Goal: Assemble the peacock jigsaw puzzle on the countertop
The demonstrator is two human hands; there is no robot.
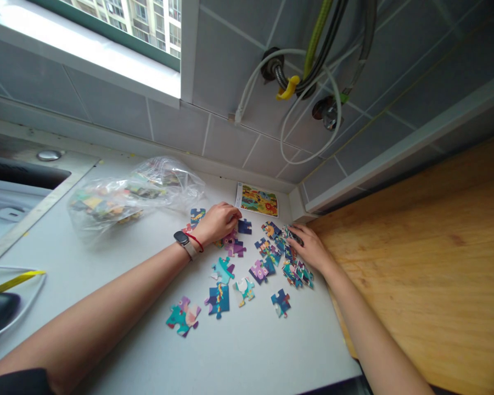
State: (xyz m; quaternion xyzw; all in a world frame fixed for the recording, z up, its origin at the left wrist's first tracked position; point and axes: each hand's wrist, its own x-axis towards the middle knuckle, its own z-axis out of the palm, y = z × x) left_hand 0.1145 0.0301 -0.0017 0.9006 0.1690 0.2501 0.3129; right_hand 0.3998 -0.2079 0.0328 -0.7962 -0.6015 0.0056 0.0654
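Note:
Several colourful jigsaw pieces [262, 269] lie scattered on a grey-white countertop [239, 351]. My left hand [219, 220], with a watch and a red string on the wrist, rests knuckles up among the far pieces, fingers curled and fingertips touching a dark blue piece [244, 225]. My right hand [308, 246] lies over the pieces at the right, fingers bent down onto a small cluster [287, 237]. A picture card [258, 200] of the finished scene lies against the wall just beyond my left hand.
A clear plastic bag [127, 195] with more pieces sits at the back left. A sink [12, 181] is at the far left. A wooden board surface [428, 247] fills the right. Hoses and cables [313, 60] hang from the tiled wall.

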